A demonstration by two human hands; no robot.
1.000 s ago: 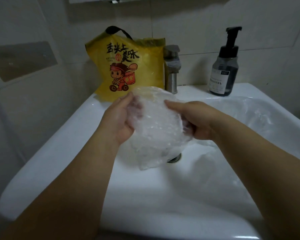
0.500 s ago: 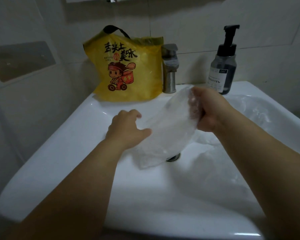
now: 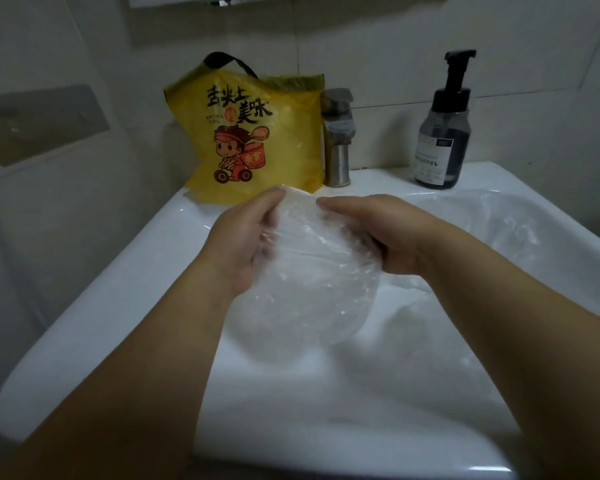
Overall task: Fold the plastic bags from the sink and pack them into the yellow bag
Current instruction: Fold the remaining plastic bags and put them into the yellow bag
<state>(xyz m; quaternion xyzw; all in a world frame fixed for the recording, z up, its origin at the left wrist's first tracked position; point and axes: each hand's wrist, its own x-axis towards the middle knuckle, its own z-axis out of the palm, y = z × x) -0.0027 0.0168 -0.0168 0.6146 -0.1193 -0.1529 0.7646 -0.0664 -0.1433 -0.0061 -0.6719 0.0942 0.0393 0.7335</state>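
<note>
Plastic is being handled over one white sink. One clear bag is being held above the basin by two hands: its upper edge is being pinched by the curled fingers of the left hand and gripped by the right hand, close together. More clear plastic is lying in the basin's right side, its count not discernible. One yellow bag is standing on the back ledge, just beside one faucet; one pump bottle is standing further right.

Dim, murky light, soft focus, faint glare on the sink (wide-angle bowing)
</note>
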